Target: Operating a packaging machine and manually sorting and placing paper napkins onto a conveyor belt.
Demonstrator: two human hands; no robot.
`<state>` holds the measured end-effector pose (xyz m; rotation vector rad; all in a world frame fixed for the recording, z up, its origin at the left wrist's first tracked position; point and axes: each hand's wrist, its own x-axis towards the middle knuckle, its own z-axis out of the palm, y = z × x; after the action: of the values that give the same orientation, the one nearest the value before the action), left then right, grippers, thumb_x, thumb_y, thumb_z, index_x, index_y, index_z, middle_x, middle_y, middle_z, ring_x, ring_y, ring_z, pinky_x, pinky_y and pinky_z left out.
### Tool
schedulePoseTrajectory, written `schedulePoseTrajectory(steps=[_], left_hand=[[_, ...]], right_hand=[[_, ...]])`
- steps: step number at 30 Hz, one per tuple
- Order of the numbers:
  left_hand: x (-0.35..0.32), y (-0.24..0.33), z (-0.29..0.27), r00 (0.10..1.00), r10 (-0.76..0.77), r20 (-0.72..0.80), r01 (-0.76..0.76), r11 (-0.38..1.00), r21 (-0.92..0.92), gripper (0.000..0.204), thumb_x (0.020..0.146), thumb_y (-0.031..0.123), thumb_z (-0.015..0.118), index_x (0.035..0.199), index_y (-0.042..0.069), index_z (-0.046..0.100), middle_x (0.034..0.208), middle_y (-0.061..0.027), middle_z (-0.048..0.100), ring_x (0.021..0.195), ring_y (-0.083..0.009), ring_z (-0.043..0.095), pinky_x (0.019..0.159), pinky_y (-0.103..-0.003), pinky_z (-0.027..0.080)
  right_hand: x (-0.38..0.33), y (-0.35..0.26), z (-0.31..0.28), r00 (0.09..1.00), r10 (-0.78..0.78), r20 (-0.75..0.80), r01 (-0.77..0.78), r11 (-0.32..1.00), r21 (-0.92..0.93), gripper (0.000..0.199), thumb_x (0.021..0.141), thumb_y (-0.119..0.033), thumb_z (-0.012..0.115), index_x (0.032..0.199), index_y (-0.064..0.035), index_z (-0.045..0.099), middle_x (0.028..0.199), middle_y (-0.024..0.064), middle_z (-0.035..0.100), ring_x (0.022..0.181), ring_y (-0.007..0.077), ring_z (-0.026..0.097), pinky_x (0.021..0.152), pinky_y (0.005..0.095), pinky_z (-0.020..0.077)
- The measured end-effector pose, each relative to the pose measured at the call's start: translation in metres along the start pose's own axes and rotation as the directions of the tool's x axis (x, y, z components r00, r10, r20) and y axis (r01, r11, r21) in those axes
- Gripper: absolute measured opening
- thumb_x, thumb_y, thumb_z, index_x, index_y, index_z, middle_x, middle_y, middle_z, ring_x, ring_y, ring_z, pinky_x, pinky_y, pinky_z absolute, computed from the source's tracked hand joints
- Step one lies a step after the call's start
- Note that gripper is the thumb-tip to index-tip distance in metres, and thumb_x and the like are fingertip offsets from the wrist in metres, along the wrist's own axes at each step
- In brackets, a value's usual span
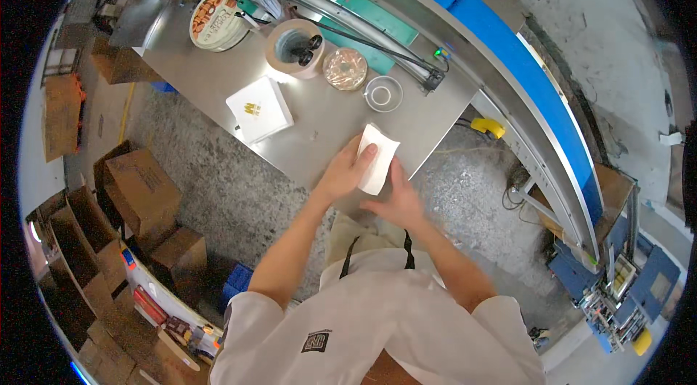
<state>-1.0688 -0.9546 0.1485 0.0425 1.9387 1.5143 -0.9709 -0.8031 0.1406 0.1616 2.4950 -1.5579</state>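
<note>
**A:** Hand status?

**B:** Both on the white folded paper piece, at the near edge of the steel table. Left hand lies flat on its left side, fingers spread across the face and pressing it down. Right hand is at its lower right edge, thumb along the side. Can't tell whether the right is pinching it or only touching.

**A:** So no closed grip?

**B:** Left is an open palm, pressing rather than clasping. Right is partly curled, contact at the edge.

**A:** What's around the paper?

**B:** Just beyond it, away from the person: a clear round lid. Left of that, a clear round tub with brown contents. Further left, a wide tape roll with two small dark objects in its core. Left of the hands, well apart: a flat white square box. Far back left: a round tin with a printed lid.

**A:** Right side?

**B:** A blue conveyor belt runs past the table's far side.

**A:** Below?

**B:** Cardboard boxes on the floor, left of the left arm.
</note>
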Motion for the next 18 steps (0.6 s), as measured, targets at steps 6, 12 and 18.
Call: schedulePoseTrajectory(steps=[6,12,18], left_hand=[[0.004,0.005,-0.002,0.997,-0.057,0.049,0.056,0.998,0.018,0.057,0.098,0.040,0.048,0.137,-0.001,0.043,0.127,-0.0213,0.056,0.119,-0.0309,0.054,0.101,-0.037,0.040],[-0.005,0.036,0.008,0.986,0.158,0.051,-0.165,0.925,0.342,0.077,0.085,0.044,0.065,0.139,-0.003,0.036,0.125,-0.0238,0.055,0.117,-0.0358,0.055,0.100,-0.039,0.041],[0.002,0.017,0.005,0.987,-0.157,0.032,0.157,0.987,-0.014,0.068,0.080,0.035,0.070,0.131,-0.002,0.045,0.113,-0.0178,0.063,0.102,-0.0252,0.063,0.082,-0.036,0.050]], right_hand=[[0.005,0.028,0.029,0.987,0.081,-0.139,-0.096,0.990,-0.103,0.080,0.069,-0.018,0.079,0.134,-0.0007,0.037,0.119,0.0239,0.052,0.103,0.0453,0.057,0.083,0.0490,0.0508],[0.011,0.050,0.026,0.994,0.061,0.090,-0.036,0.966,-0.256,0.107,0.068,-0.024,0.080,0.144,0.0096,0.013,0.140,0.0338,0.034,0.123,0.0449,0.046,0.100,0.0460,0.0436],[0.023,-0.026,0.019,0.999,0.035,0.020,-0.021,0.866,-0.500,0.101,0.069,-0.028,0.080,0.141,0.0137,0.023,0.148,0.0321,0.021,0.134,0.0405,0.034,0.110,0.0420,0.0335]])
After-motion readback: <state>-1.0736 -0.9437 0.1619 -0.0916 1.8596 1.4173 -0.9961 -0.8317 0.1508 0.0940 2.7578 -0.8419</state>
